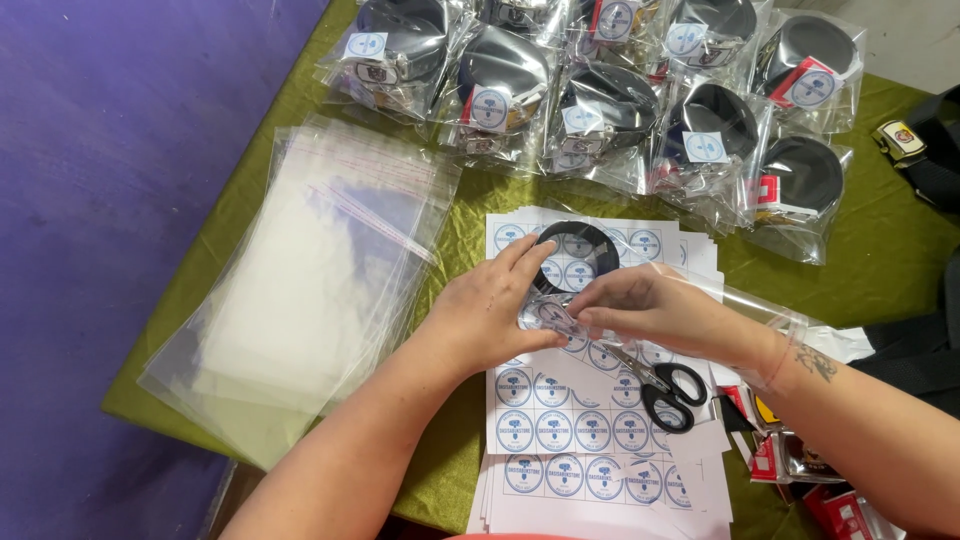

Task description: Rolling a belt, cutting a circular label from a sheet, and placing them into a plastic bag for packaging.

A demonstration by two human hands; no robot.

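Nearest lay the sticker sheets (pixel 590 440), round blue labels in rows, with black-handled scissors (pixel 668 392) angled across them, blades pointing up-left. Above those, the left hand (pixel 495 310) and right hand (pixel 650 305) pinched a clear bag (pixel 760 310) holding a coiled black belt (pixel 575 255), its long axis running left-right. Olive-clothed worktop (pixel 860 270) beneath, purple floor (pixel 110 150) left. Empty bags (pixel 300 290) beside; packed belts (pixel 600 90) farthest.

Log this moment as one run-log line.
left hand: on coiled black belt in clear bag | right hand: pressing round sticker | scissors: idle on sticker sheets
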